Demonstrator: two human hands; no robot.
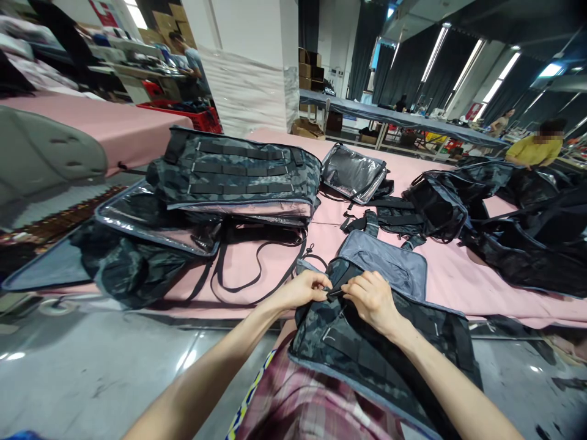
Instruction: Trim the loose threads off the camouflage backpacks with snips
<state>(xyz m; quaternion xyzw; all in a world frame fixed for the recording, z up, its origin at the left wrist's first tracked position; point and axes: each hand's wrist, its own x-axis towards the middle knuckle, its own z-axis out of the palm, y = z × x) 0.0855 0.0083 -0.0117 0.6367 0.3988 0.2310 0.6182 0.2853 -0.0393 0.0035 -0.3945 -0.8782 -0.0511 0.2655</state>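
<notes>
A dark camouflage backpack (367, 348) lies across my lap with its grey-lined flap (389, 260) thrown open onto the pink table (440, 275). My left hand (302, 288) and my right hand (372, 299) meet at the bag's top edge. Both pinch a small black strap or zipper pull (334, 293) between their fingertips. The fingers of both hands are curled closed.
More camouflage backpacks lie on the pink table: a stack (238, 174) at the left, an open one (353, 174) behind, several (504, 214) at the right. Loose black straps (257, 269) trail near my left hand. A person in yellow (536, 150) works at the far right.
</notes>
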